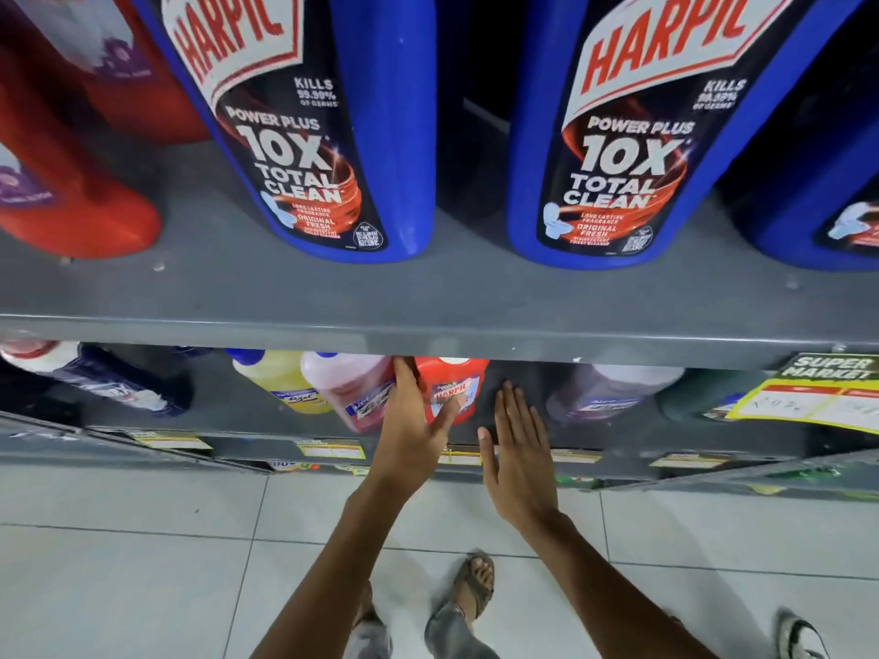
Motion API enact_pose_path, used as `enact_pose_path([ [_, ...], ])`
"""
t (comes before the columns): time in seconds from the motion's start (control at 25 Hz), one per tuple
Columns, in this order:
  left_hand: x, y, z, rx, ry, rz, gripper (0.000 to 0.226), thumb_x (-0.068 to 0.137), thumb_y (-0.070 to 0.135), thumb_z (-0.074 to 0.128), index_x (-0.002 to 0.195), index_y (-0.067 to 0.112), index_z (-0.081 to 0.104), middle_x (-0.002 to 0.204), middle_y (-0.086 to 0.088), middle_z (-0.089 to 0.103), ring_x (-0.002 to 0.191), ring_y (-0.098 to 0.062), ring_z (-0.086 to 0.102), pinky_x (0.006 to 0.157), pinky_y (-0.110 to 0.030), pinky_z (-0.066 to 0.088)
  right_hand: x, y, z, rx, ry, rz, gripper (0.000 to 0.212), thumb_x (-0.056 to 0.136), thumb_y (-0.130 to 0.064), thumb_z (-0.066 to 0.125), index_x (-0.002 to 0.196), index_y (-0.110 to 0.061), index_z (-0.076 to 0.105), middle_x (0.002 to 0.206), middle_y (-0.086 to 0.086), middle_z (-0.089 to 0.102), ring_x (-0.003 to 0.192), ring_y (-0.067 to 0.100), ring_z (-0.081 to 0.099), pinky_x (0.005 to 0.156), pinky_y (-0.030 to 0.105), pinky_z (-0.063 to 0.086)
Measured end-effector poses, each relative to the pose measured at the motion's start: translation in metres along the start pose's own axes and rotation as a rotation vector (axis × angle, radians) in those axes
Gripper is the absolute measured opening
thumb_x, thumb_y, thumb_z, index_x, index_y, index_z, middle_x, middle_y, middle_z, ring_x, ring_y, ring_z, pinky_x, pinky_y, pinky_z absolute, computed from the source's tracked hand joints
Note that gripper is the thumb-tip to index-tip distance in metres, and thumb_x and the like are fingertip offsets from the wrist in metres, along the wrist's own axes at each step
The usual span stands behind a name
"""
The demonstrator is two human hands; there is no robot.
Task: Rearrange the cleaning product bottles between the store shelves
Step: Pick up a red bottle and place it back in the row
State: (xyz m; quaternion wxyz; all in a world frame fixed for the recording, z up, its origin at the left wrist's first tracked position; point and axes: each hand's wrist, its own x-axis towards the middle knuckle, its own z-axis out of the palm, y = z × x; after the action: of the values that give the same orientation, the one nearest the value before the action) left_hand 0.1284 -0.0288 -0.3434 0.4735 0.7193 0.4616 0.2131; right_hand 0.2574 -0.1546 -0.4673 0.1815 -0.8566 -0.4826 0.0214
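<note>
Lower shelf, left of the left hand: yellow bottle (285, 380), then pink bottle (352, 392), both upright, crowded shoulder to shoulder. The pink one sits just beside the left hand's fingers.

Left hand (414, 430): open, fingers reaching up under the upper shelf edge (428, 342), palm laid against the left side of the red Harpil bottle (454, 390). Touching it, not wrapped round it; no grip yet.

Red Harpil bottle stands between the two hands, closer to the left. Cap mostly hidden by the shelf lip. Judged: rigid plastic, full of liquid so fairly heavy, glossy label likely slick under a palm. Best hold looks to be around the body below the shoulder, or the neck once drawn forward; the tight neighbour on the left leaves little finger room there.

Right hand (518, 449): open, flat, fingers together, hovering just right of the red bottle, apart from it. An empty gap in the shelf lies beyond its fingertips.

Further right of that hand: purple bottle (609, 392), then a yellow price tag (808, 397).
</note>
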Motion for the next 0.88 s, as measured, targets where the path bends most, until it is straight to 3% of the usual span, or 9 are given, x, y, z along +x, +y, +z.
enact_pose_path([
  [0.12,-0.007,0.0,-0.008,-0.035,-0.031,0.024,0.066,0.095,0.026,0.079,0.15,0.012,0.046,0.139,-0.007,0.066,0.129,-0.026,0.064,0.11,-0.045,0.058,0.002,-0.004,-0.003,0.041,-0.026,-0.001,0.062,0.113,-0.041,0.034,0.163,-0.006,0.042,0.172,0.012,0.04,0.161,0.027,0.036,0.132,0.044,0.028],
  [0.24,-0.029,0.005,-0.028,-0.06,-0.048,0.043,0.056,0.091,0.021,0.084,0.137,0.03,0.053,0.129,0.013,0.067,0.121,-0.009,0.063,0.105,-0.017,0.052,0.001,-0.011,-0.016,0.147,-0.028,0.008,0.061,0.114,-0.041,0.029,0.163,-0.008,0.043,0.172,0.008,0.04,0.16,0.028,0.04,0.13,0.049,0.036],
  [0.36,-0.067,0.014,-0.077,-0.096,-0.08,0.052,0.067,0.087,0.016,0.087,0.137,0.041,0.051,0.126,0.03,0.071,0.117,0.009,0.065,0.095,0.0,0.045,-0.012,-0.031,-0.044,0.238,0.059,-0.086,0.062,0.105,-0.011,0.047,0.166,-0.015,0.039,0.172,0.004,0.041,0.155,0.026,0.046,0.127,0.045,0.035],
  [0.44,-0.091,0.026,-0.125,-0.174,-0.091,0.04,0.063,0.082,0.022,0.092,0.135,0.035,0.06,0.123,0.029,0.075,0.115,0.007,0.069,0.095,-0.009,0.052,-0.023,-0.058,-0.073,0.373,0.11,-0.104,0.077,0.097,0.001,0.056,0.165,-0.031,0.038,0.166,0.0,0.049,0.146,0.019,0.052,0.118,0.037,0.043],
  [0.6,-0.125,0.063,-0.252,-0.299,-0.023,0.036,0.069,0.06,0.053,0.098,0.123,0.043,0.071,0.118,0.004,0.083,0.104,-0.014,0.079,0.091,-0.032,0.064,-0.022,-0.152,-0.146,0.541,0.287,-0.089,0.048,0.102,-0.031,0.057,0.149,-0.036,0.062,0.148,-0.006,0.068,0.115,0.014,0.072,0.096,0.023,0.054],
  [0.68,-0.134,0.078,-0.312,-0.336,0.058,0.094,0.065,0.061,0.03,0.1,0.119,0.028,0.073,0.104,-0.001,0.086,0.09,-0.01,0.081,0.081,-0.025,0.065,-0.015,-0.209,-0.178,0.573,0.363,-0.217,0.043,0.1,-0.03,0.061,0.142,-0.024,0.069,0.147,-0.005,0.07,0.128,0.011,0.07,0.107,0.022,0.051],
  [0.76,-0.135,0.097,-0.364,-0.311,0.13,0.205,0.052,0.067,-0.01,0.081,0.114,0.005,0.064,0.08,0.015,0.084,0.07,0.006,0.076,0.069,-0.011,0.061,-0.005,-0.267,-0.208,0.614,0.387,-0.4,0.043,0.099,-0.024,0.064,0.141,-0.017,0.068,0.148,-0.002,0.068,0.14,0.014,0.064,0.118,0.026,0.046],
  [0.8,-0.133,0.108,-0.39,-0.288,0.17,0.289,0.052,0.068,-0.018,0.072,0.114,0.001,0.057,0.071,0.022,0.08,0.064,0.013,0.071,0.066,-0.006,0.058,0.0,-0.295,-0.218,0.623,0.394,-0.477,0.043,0.099,-0.023,0.065,0.141,-0.016,0.067,0.149,-0.001,0.068,0.143,0.015,0.062,0.12,0.03,0.044],
  [0.88,-0.119,0.119,-0.435,-0.293,0.233,0.423,0.056,0.07,-0.01,0.071,0.121,0.007,0.054,0.082,0.019,0.083,0.075,0.008,0.076,0.074,-0.012,0.063,0.016,-0.343,-0.227,0.613,0.411,-0.576,0.042,0.102,-0.021,0.066,0.143,-0.012,0.066,0.152,0.001,0.065,0.148,0.016,0.057,0.123,0.036,0.043],
])
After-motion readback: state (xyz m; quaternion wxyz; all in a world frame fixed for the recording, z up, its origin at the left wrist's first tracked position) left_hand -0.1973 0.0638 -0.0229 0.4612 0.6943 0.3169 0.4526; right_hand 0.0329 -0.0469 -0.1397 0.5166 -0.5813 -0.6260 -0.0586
